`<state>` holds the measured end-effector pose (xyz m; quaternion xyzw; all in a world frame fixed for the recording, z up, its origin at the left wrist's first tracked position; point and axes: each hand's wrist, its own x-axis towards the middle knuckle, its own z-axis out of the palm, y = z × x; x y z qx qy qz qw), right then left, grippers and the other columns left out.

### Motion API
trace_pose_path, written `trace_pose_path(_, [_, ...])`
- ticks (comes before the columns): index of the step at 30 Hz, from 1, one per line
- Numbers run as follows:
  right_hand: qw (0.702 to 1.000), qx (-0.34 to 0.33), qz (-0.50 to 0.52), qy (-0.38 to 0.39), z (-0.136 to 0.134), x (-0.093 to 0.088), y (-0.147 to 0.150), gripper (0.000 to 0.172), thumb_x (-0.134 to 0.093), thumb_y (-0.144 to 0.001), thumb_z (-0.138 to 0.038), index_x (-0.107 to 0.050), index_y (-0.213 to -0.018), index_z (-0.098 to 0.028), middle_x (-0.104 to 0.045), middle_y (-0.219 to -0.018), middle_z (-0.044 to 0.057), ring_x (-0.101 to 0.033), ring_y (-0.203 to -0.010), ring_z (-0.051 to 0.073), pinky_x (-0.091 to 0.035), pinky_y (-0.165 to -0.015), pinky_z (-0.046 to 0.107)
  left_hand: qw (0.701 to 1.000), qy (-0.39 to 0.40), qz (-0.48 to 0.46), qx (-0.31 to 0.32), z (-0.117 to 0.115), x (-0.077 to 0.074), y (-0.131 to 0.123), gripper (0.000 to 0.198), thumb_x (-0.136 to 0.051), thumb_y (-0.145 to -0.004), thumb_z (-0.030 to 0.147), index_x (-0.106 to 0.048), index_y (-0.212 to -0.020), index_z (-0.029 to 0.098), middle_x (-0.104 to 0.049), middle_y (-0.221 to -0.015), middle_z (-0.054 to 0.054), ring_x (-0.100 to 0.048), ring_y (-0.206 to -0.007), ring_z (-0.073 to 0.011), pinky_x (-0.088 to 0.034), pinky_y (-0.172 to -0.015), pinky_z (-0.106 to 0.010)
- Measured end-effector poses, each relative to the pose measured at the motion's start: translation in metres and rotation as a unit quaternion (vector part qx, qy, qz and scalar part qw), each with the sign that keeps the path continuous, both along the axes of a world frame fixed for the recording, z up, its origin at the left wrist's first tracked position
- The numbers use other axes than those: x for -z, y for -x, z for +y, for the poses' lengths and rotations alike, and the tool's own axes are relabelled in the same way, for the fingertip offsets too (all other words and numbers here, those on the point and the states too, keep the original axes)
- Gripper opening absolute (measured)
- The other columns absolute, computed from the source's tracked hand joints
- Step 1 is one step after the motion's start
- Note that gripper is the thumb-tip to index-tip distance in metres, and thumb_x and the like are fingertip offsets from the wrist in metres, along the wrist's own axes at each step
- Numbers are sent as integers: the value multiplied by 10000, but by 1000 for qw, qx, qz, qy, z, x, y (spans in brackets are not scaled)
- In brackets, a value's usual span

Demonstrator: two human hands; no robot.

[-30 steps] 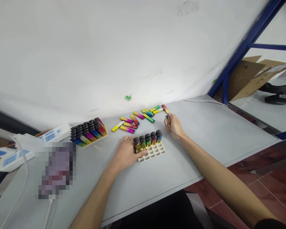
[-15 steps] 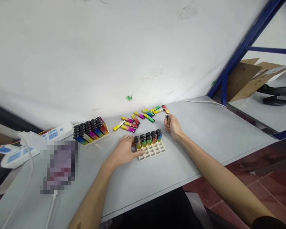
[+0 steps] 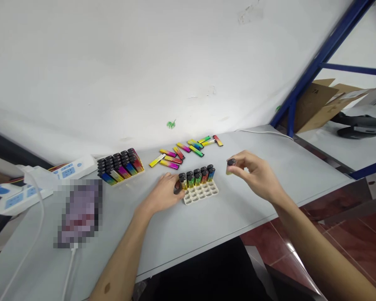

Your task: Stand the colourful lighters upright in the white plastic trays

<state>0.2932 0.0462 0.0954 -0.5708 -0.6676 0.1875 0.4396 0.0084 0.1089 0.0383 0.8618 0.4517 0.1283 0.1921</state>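
Pinching a lighter (image 3: 230,166), the right hand (image 3: 257,175) hovers beside the tray (image 3: 203,193).

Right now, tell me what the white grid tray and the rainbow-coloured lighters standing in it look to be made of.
White grid tray: likely moulded plastic or pulp, matt; it shows no glare, and its cells are even. Rainbow-coloured lighters: bodies probably metal or metallised plastic, glossy; their colour gradients gleam. Their black caps look like dull plastic.

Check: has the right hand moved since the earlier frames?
Yes. The right hand, pinching a lighter, has drawn away from the loose lighters, rightward and toward the person, to beside the right end of the tray.
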Motion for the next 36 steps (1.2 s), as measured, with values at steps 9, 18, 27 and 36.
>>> trace_pose_path(9, [993, -109, -40, 3, -9, 34, 82, 173, -699, -888, -336, -696, -1038, -250, -719, -910, 30, -683, -736, 167, -543, -682, 288, 1000, -4, -6, 19, -1, -4, 1, 70, -549, -773, 242, -485, -745, 236, -641, -797, -40, -577, -841, -249, -447, -758, -367])
trace_pose_path(18, [962, -71, -265, 11, -2, 36, 101, 164, -655, -922, -325, -699, -1054, -238, -722, -973, 45, -658, -652, 176, -411, -540, 296, 1000, -2, -8, 25, -2, -2, 2, 62, -549, -813, 276, -505, -793, 236, -662, -854, -54, -589, -881, -261, -447, -782, -381])
trace_pose_path(27, [955, -38, -292, 19, 3, 32, 99, 359, -620, -921, -477, -624, -681, -209, -676, -682, 44, -542, -525, 145, -238, -496, 290, 1000, -4, -7, 12, -4, -6, 1, 101, -565, -788, 252, -473, -750, 235, -631, -810, -41, -568, -841, -244, -451, -760, -370])
trace_pose_path(36, [961, 189, -201, 15, 104, 45, 9, 343, -405, -1006, -376, -672, -1148, -214, -685, -1000, 108, -601, -829, 227, -378, -685, 305, 1000, -1, 6, 2, -3, -4, -3, 141, -542, -757, 201, -420, -697, 238, -571, -713, -24, -542, -787, -236, -439, -731, -370])
